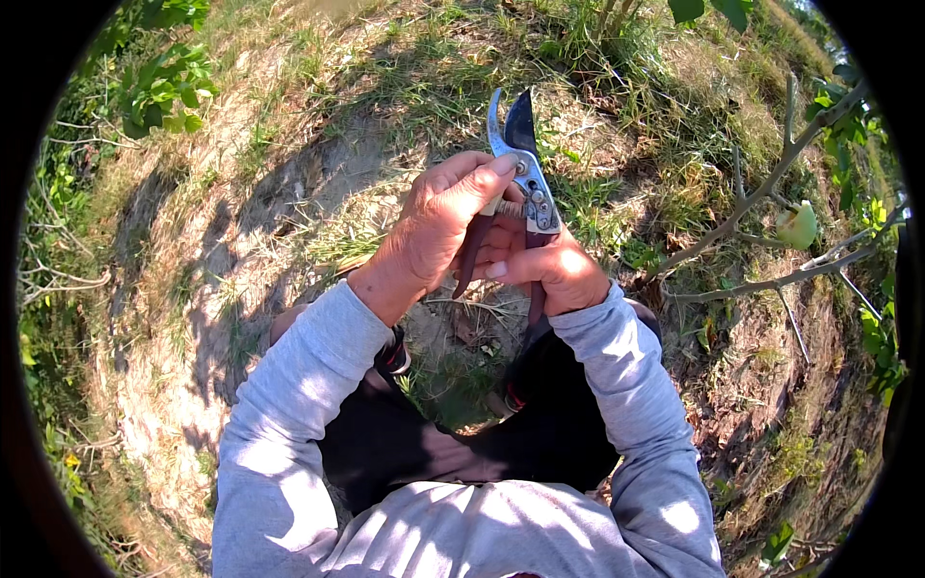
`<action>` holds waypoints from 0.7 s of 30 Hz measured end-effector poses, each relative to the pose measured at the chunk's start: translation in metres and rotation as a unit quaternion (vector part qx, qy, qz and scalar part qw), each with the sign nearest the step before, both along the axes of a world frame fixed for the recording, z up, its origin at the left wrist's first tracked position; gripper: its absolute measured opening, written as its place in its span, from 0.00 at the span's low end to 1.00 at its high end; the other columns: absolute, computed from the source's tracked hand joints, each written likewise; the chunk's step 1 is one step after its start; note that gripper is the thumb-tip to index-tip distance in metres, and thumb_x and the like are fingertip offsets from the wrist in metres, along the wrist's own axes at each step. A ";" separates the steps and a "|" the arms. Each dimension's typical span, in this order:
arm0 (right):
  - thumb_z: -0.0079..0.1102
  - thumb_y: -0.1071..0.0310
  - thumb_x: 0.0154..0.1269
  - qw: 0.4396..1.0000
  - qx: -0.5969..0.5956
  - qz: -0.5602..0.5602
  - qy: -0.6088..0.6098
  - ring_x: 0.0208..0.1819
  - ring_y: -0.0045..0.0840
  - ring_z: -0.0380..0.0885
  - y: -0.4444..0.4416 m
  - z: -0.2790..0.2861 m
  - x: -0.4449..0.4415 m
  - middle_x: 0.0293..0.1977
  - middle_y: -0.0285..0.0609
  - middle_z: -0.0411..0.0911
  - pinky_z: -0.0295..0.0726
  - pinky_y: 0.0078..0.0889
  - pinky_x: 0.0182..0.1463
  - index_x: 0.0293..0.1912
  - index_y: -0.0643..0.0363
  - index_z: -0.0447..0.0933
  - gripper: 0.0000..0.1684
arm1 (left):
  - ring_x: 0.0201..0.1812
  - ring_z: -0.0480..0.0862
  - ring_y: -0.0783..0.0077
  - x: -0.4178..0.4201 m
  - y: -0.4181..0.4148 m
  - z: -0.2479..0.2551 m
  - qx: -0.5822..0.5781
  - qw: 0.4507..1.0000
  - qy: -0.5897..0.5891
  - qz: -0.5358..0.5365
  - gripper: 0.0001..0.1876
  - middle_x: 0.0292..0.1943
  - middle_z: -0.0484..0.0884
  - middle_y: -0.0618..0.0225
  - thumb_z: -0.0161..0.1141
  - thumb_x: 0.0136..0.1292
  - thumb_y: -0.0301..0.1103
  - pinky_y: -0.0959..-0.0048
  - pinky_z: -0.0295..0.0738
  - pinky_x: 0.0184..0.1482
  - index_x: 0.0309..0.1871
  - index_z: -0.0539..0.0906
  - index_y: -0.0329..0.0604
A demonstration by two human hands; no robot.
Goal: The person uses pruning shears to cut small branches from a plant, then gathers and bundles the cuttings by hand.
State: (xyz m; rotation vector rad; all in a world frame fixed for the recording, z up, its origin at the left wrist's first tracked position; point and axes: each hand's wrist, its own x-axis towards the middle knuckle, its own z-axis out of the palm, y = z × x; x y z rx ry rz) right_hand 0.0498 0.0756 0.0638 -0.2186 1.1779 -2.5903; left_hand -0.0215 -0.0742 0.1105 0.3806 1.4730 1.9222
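A pair of bypass pruning shears (538, 195) is held up in front of me, its curved metal hook and dark blade pointing away and standing apart. My left hand (444, 213) grips it from the left, the thumb lying on the metal near the pivot. From below and the right, my right hand (553, 271) holds the shears, with one dark red handle running down across the palm. The other handle slants down between the hands, spread from the first. A coil spring shows between the handles. Some fingers of both hands are hidden behind the tool.
Bare branches (755, 191) reach in from the right, with a pale green fruit (797, 225) beside one. Leafy shoots (166, 90) hang at the upper left. Dry ground with grass tufts (433, 87) lies around. My bent legs (556, 419) are below my forearms.
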 end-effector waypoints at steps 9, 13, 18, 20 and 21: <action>0.54 0.89 0.52 0.999 -0.030 -0.005 -0.017 0.59 0.41 0.79 0.002 -0.007 -0.001 0.56 0.53 0.78 0.79 0.45 0.64 0.65 0.68 0.67 0.38 | 0.41 0.90 0.66 0.002 -0.004 -0.004 -0.035 0.999 -0.010 -0.026 0.20 0.45 0.86 0.55 0.55 0.76 0.46 0.71 0.87 0.42 0.56 0.76 0.37; 0.53 0.87 0.53 1.000 -0.013 -0.006 0.012 0.61 0.42 0.78 0.003 -0.009 -0.001 0.57 0.55 0.77 0.77 0.47 0.66 0.66 0.68 0.66 0.38 | 0.44 0.90 0.64 -0.003 -0.004 -0.015 -0.048 0.993 0.098 -0.034 0.19 0.46 0.86 0.54 0.54 0.77 0.43 0.70 0.86 0.49 0.58 0.75 0.35; 0.53 0.86 0.52 1.000 -0.001 -0.009 0.013 0.64 0.43 0.76 0.003 -0.003 0.001 0.59 0.56 0.77 0.77 0.47 0.67 0.68 0.69 0.65 0.40 | 0.47 0.89 0.62 -0.004 -0.002 -0.018 -0.044 0.992 0.113 -0.037 0.20 0.47 0.86 0.53 0.52 0.78 0.43 0.66 0.85 0.52 0.58 0.74 0.33; 0.54 0.86 0.52 1.000 0.014 -0.008 0.020 0.63 0.43 0.77 0.004 -0.001 0.001 0.59 0.55 0.77 0.77 0.45 0.67 0.68 0.69 0.65 0.40 | 0.46 0.89 0.61 -0.002 -0.004 -0.015 -0.047 0.991 0.117 -0.034 0.20 0.48 0.85 0.53 0.52 0.78 0.44 0.66 0.85 0.53 0.59 0.74 0.33; 0.55 0.86 0.52 0.999 0.025 -0.007 0.023 0.63 0.42 0.77 0.004 0.000 0.001 0.58 0.55 0.77 0.77 0.45 0.66 0.68 0.69 0.65 0.40 | 0.46 0.89 0.61 -0.002 -0.004 -0.013 -0.049 0.991 0.118 -0.033 0.21 0.48 0.85 0.52 0.52 0.78 0.44 0.66 0.85 0.53 0.59 0.74 0.33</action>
